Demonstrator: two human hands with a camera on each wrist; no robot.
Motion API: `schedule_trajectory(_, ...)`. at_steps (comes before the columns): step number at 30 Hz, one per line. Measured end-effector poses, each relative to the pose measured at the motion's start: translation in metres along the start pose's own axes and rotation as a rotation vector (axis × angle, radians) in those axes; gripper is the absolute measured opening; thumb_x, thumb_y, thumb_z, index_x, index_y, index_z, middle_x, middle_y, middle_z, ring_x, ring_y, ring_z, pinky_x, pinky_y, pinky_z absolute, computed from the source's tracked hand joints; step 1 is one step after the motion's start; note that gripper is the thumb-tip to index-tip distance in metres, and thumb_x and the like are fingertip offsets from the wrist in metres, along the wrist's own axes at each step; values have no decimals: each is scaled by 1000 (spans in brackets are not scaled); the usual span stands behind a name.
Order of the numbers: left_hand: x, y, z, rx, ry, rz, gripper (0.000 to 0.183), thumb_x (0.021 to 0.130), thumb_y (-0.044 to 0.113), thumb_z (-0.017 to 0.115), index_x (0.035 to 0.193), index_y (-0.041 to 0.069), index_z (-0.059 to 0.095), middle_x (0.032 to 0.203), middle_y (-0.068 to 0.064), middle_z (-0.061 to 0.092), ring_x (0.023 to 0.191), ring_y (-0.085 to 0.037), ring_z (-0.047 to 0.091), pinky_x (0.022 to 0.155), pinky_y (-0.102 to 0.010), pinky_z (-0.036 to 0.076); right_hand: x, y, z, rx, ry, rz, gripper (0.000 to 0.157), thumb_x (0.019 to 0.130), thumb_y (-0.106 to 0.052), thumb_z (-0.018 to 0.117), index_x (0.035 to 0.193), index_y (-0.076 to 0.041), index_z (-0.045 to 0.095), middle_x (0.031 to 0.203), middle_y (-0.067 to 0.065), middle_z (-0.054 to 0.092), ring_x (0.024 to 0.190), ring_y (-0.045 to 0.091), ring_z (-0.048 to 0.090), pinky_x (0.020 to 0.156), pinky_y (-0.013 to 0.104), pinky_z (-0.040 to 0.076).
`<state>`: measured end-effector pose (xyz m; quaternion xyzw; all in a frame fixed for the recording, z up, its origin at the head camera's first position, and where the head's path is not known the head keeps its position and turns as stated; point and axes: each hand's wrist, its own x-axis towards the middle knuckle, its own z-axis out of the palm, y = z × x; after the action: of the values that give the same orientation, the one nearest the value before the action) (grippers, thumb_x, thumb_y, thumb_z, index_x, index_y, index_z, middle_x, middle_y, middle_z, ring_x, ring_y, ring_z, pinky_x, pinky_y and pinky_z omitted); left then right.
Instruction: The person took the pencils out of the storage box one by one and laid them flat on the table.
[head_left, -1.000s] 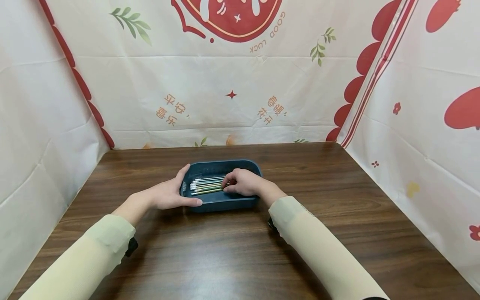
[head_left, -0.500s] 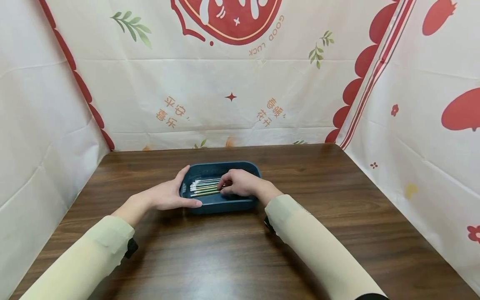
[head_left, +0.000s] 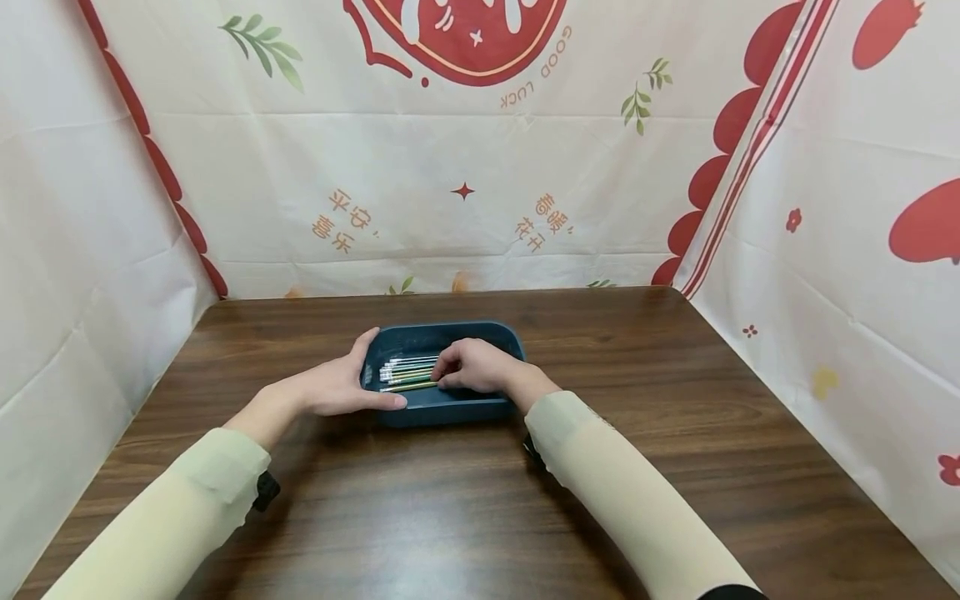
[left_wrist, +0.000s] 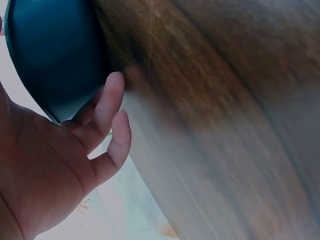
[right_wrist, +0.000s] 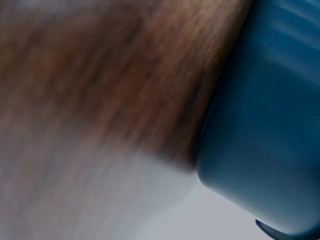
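A dark blue plastic bin [head_left: 450,414] stands on the table, with several thin pencils [head_left: 397,372] lying side by side in it, their pale ends to the left. My left hand [head_left: 337,386] holds the bin's left end, thumb along the near rim and fingers round the far side; its slightly bent fingers show in the left wrist view against the blue wall [left_wrist: 55,55]. Inside the bin, my right hand [head_left: 483,367] has thumb and fingertips together on the nearest pencil [head_left: 411,387], pinching it. The right hand covers the pencils' other ends.
The brown wood-grain table [head_left: 420,508] extends all round the bin. A white printed cloth [head_left: 465,150] hangs behind the table's back edge and along both sides. In the right wrist view only the bin's outer wall [right_wrist: 260,125] and blurred table show.
My right hand has slid a little left along the pencils, and its fingertips have closed together at the nearest one. The left hand and the bin stay in place.
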<state>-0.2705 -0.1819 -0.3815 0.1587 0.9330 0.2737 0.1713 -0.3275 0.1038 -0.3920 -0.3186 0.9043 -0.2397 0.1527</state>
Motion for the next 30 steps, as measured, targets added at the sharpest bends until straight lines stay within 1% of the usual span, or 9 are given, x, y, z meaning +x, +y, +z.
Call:
schedule_trajectory(4, 4, 1, 2, -1, 2, 14, 142, 85, 84, 75, 176, 22, -15, 174, -33, 32, 151, -47, 52, 124, -64, 41, 1, 0, 1, 0, -7, -2, 10, 106, -19, 75, 112, -22, 83, 111, -4, 76, 99, 15, 64, 99, 38, 56)
schedule_trajectory(8, 7, 1, 4, 3, 11, 27, 141, 85, 81, 77, 176, 23, -13, 174, -33, 32, 153, -48, 49, 124, -65, 41, 2, 1, 1, -7, -6, -5, 11, 107, -19, 75, 113, -23, 83, 112, -3, 75, 100, 15, 64, 100, 39, 56)
schedule_trajectory(13, 8, -3, 8, -44, 22, 26, 139, 87, 76, 79, 176, 24, -14, 174, -33, 31, 151, -49, 50, 124, -67, 40, 2, 2, 1, -16, -7, 4, 12, 106, -20, 76, 115, -24, 84, 114, -3, 74, 102, 15, 63, 99, 38, 55)
schedule_trajectory(18, 9, -5, 10, -71, 15, 29, 141, 86, 78, 79, 175, 24, -16, 177, -33, 26, 152, -50, 49, 125, -67, 39, 0, 2, 1, -21, -3, 22, 12, 105, -19, 77, 114, -23, 84, 112, -2, 72, 101, 16, 62, 98, 37, 54)
schedule_trajectory(23, 6, -9, 12, -98, 11, 38, 140, 86, 77, 79, 175, 25, -16, 178, -30, 22, 153, -50, 47, 126, -69, 36, -1, 2, 1, -26, -9, 25, 11, 104, -19, 78, 112, -22, 85, 112, -2, 75, 100, 15, 63, 99, 37, 56)
schedule_trajectory(30, 7, -12, 13, -117, 28, 44, 136, 87, 74, 81, 175, 30, -14, 178, -28, 25, 152, -50, 47, 126, -70, 36, -1, 4, 0, -24, -3, 14, 12, 105, -19, 76, 111, -23, 86, 112, -3, 77, 100, 15, 64, 101, 38, 57)
